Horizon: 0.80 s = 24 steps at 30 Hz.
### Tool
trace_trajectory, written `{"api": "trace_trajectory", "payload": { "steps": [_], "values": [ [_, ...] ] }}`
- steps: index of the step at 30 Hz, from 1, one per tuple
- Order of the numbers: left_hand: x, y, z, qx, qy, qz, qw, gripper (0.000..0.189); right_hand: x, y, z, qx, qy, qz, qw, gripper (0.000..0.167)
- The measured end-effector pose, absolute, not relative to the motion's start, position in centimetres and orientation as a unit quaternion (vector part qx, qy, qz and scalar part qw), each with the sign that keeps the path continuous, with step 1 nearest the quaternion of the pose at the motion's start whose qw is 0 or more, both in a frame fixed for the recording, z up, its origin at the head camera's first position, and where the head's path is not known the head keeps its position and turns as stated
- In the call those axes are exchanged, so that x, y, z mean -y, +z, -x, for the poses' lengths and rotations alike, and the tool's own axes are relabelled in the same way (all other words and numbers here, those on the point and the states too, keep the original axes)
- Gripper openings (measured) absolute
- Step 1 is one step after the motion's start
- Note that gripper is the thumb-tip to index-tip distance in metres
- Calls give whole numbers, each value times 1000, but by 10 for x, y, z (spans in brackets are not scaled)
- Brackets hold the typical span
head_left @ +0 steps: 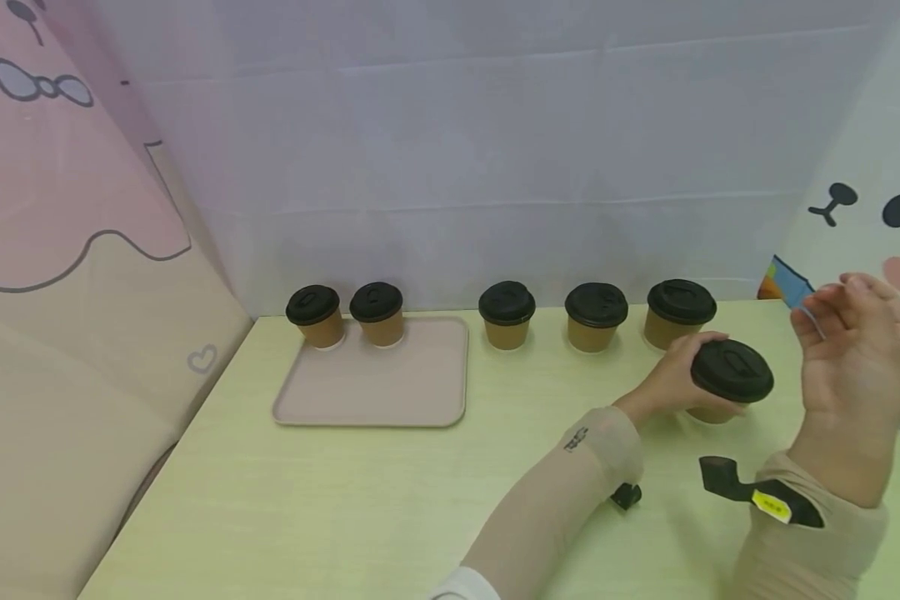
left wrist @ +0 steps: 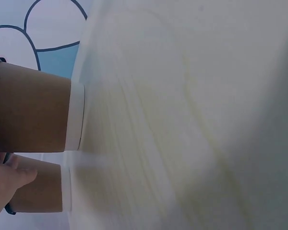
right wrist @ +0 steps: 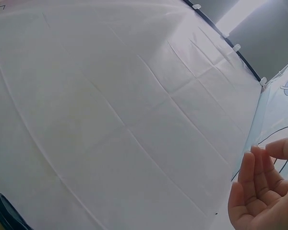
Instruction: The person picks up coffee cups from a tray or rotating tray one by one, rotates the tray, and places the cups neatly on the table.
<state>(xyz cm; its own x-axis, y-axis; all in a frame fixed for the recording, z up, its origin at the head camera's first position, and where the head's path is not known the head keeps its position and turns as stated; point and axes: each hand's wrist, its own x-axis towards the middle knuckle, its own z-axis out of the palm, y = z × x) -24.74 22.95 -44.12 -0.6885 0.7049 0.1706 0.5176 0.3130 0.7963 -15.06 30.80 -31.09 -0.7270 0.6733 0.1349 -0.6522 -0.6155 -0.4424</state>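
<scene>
At the right of the table, my left hand [head_left: 667, 379] grips a brown paper coffee cup with a black lid [head_left: 731, 369]. In the left wrist view the held cup's brown wall [left wrist: 31, 110] ends in a white base close to the tabletop; whether it touches I cannot tell. My left hand's fingers [left wrist: 2, 187] show at that view's lower left edge, with another cup [left wrist: 43, 194] there. My right hand [head_left: 858, 350] is raised at the right, palm showing, fingers loosely bent around nothing; the right wrist view shows the same hand [right wrist: 264, 196].
Two lidded cups [head_left: 385, 329] stand at the back edge of a beige tray [head_left: 375, 387] on the left. Three more, including a middle cup [head_left: 592, 333], stand in a row along the back of the pale yellow table [head_left: 345, 508]. White curtain [head_left: 480, 158] hangs behind.
</scene>
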Motion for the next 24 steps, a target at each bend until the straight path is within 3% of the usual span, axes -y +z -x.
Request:
{"api": "trace_trajectory", "payload": {
  "steps": [24],
  "values": [
    [-174,-392,246,-791,450,-400,107,80,-297,-314,158,270,898,17,348,6]
  ]
}}
